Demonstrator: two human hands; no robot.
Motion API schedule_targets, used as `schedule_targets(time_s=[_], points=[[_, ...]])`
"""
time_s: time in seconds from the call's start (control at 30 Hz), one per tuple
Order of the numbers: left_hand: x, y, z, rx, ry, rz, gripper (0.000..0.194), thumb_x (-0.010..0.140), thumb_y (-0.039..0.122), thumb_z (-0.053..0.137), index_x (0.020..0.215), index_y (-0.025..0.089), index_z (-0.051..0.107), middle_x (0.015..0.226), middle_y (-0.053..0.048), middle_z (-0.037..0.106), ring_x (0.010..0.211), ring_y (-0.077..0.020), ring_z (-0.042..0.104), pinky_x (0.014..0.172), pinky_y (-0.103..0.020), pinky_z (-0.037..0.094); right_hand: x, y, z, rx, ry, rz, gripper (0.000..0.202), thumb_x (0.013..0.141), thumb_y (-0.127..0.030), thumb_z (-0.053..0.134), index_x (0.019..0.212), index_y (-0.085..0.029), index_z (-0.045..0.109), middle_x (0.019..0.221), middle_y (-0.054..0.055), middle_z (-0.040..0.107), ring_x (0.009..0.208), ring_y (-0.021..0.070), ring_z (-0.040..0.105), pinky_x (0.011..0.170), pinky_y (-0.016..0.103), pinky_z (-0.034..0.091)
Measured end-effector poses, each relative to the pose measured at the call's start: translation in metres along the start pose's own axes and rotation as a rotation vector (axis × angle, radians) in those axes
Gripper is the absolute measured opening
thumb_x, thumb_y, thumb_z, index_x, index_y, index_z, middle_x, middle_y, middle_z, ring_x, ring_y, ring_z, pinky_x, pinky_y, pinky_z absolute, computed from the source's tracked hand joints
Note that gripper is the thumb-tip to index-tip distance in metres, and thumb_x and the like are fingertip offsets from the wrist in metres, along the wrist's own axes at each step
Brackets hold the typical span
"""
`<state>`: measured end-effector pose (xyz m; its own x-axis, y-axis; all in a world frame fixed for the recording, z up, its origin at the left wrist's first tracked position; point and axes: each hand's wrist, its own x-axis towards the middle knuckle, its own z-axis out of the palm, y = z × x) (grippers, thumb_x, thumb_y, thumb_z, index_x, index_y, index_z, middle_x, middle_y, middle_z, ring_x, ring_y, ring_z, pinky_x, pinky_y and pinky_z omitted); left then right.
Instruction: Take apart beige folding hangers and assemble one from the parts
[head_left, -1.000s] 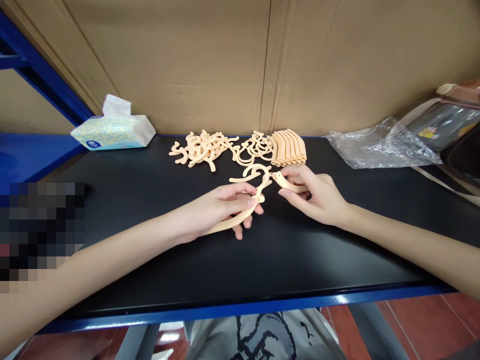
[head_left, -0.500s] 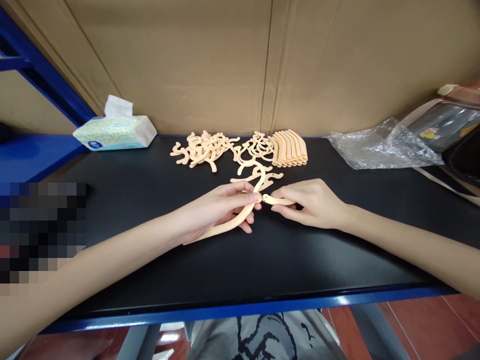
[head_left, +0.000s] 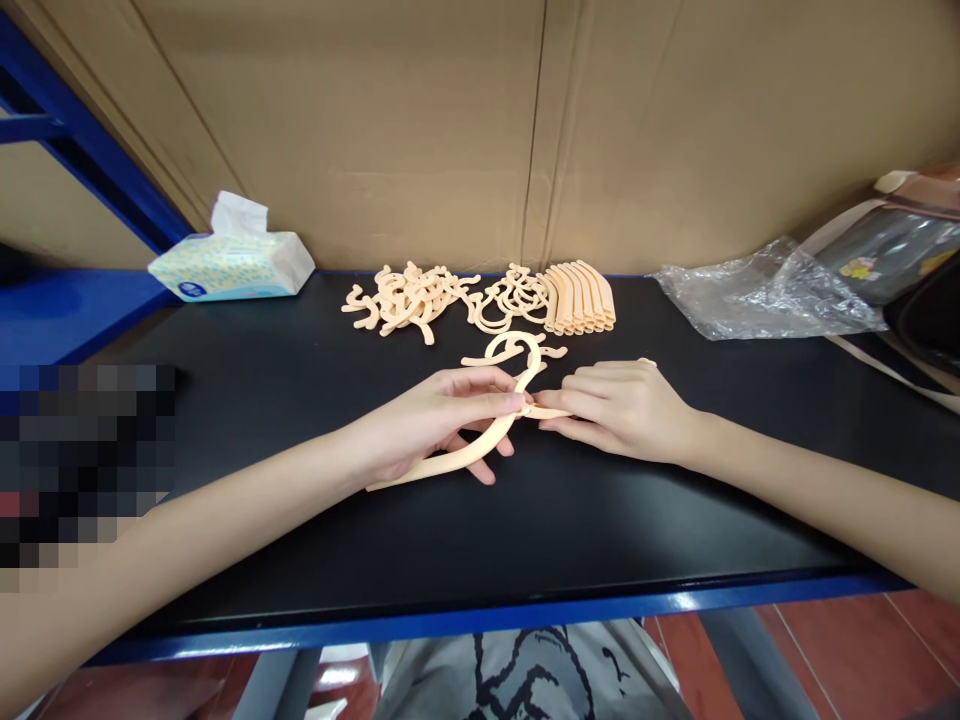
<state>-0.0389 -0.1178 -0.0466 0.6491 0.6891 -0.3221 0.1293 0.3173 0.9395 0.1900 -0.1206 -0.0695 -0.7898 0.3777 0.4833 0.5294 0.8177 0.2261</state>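
A cream curved piece with a round hook at its upper end is gripped by my left hand, thumb on top near the bend, some fingers spread below it. My right hand pinches a shorter cream piece, whose left end meets the curved piece beside my left thumb. The fingers cover much of the joint between the two. Just behind the hook lie a few loose cream pieces on the black tabletop.
Farther back are a heap of small curved pieces, a cluster of hook pieces and a neat stack of long pieces. A tissue pack stands at left. Clear plastic wrap and a bag lie at right.
My right hand has moved slightly left, and its short piece now meets the curved piece, closing the small gap. The hook has shifted a little right and down.
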Motion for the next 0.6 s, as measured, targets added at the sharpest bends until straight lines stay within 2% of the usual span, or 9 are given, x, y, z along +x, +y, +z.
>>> schedule_targets(time_s=[0.13, 0.33, 0.6], points=[[-0.0003, 0.0004, -0.0005, 0.030, -0.029, 0.016, 0.019, 0.082, 0.036, 0.062, 0.092, 0.020, 0.061, 0.077, 0.000, 0.058, 0.072, -0.0130, 0.060, 0.053, -0.025, 0.058, -0.0008, -0.0016, -0.0009, -0.094, 0.026, -0.039, 0.025, 0.093, -0.033, 0.046, 0.095, -0.017, 0.065, 0.063, -0.001, 0.059, 0.055, 0.0104, 0.047, 0.055, 0.025, 0.034], [-0.0010, 0.0024, -0.0008, 0.071, -0.064, 0.010, 0.019, 0.083, 0.033, 0.061, 0.098, 0.022, 0.061, 0.093, -0.002, 0.061, 0.075, -0.0130, 0.061, 0.051, -0.022, 0.057, -0.0006, -0.0036, -0.0024, -0.171, 0.072, -0.085, 0.021, 0.091, -0.031, 0.050, 0.094, -0.016, 0.064, 0.063, -0.001, 0.058, 0.055, 0.0107, 0.045, 0.053, 0.025, 0.032], [-0.0002, 0.0016, -0.0005, 0.114, -0.082, 0.012, 0.017, 0.083, 0.034, 0.061, 0.090, 0.019, 0.060, 0.084, 0.000, 0.059, 0.071, -0.0114, 0.060, 0.056, -0.024, 0.057, -0.0001, -0.0049, -0.0023, -0.199, 0.101, -0.131, 0.016, 0.090, -0.027, 0.051, 0.088, -0.016, 0.063, 0.063, -0.002, 0.056, 0.057, 0.0104, 0.044, 0.052, 0.027, 0.031]])
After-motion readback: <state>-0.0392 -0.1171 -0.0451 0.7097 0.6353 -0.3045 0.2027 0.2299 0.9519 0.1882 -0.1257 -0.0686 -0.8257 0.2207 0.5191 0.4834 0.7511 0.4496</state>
